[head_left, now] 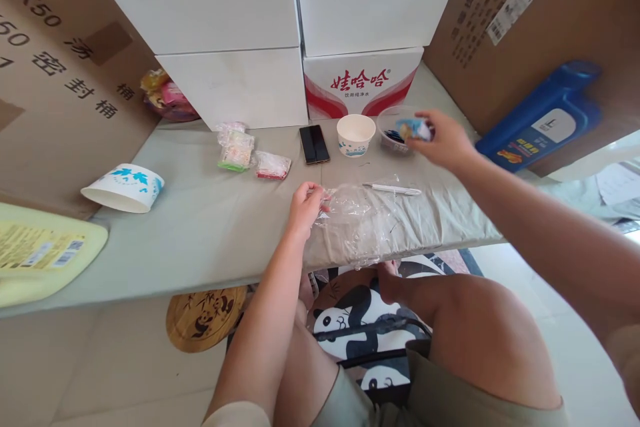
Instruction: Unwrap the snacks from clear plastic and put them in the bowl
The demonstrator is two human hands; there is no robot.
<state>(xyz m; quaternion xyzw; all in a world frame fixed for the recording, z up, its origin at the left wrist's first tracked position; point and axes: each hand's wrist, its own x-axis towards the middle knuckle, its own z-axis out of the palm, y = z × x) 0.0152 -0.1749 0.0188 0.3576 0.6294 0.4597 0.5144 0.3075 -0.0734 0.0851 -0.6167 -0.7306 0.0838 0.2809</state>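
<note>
While the right hand (443, 141) grips a small blue-and-white packet (414, 129) at the round clear plastic tub (390, 147), I see, through the head camera, the left hand (305, 209) pinching the left edge of a crumpled clear plastic film (353, 207). I cannot tell whether the packet touches the tub's rim or only overlaps it in my view; its outline is blurred. Dark flat pieces lie inside the tub.

The film sprawls to the near edge of the cloth-covered table (200, 233), so a careless tug from the left hand could, I judge, slide it off. A slim white pen-like tool (395, 189) lies at its far right side; snagged film might drag that along too. Just left of the tub stands a white paper bowl (354, 148), and left of that a black smartphone (315, 144). I would watch the right wrist: if it knocked the light tub leftward, the bowl could tip. Should the fingertips slip on the packet's slick wrapper, it might drop beside the tub. Farther left, a red-edged packet (273, 165) lies well apart from both hands.
</note>
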